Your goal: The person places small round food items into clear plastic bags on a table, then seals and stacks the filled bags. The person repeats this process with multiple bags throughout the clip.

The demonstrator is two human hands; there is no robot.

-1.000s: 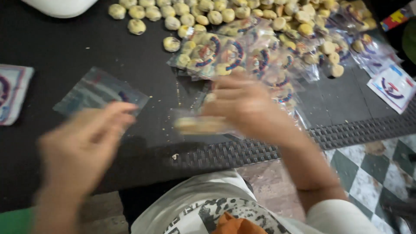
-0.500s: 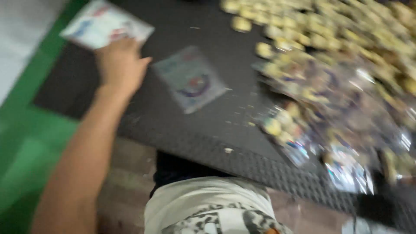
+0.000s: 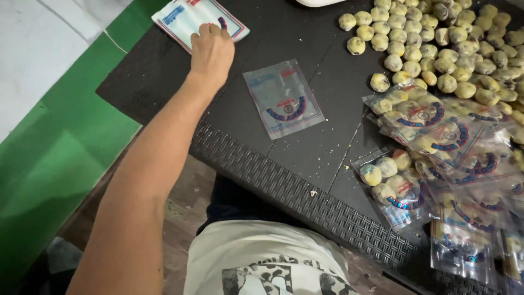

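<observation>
Dark woven surface (image 3: 284, 186) beside a green floor carried the packing materials. Left hand (image 3: 210, 52), arm fully extended, rested with fingers curled on a stack of empty printed bags (image 3: 188, 16) at the far corner, pinching at its top sheet. One empty bag (image 3: 283, 98) lay flat nearer the body. Filled bags (image 3: 436, 158) overlapped at right, below loose yellowish round pieces (image 3: 436, 49). Right hand lay outside the view.

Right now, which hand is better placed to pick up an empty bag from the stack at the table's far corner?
Left. The left hand already rests its fingertips on the stack of empty printed bags at the corner of the dark table. The right hand is out of view, so I can't tell where it is.
</observation>
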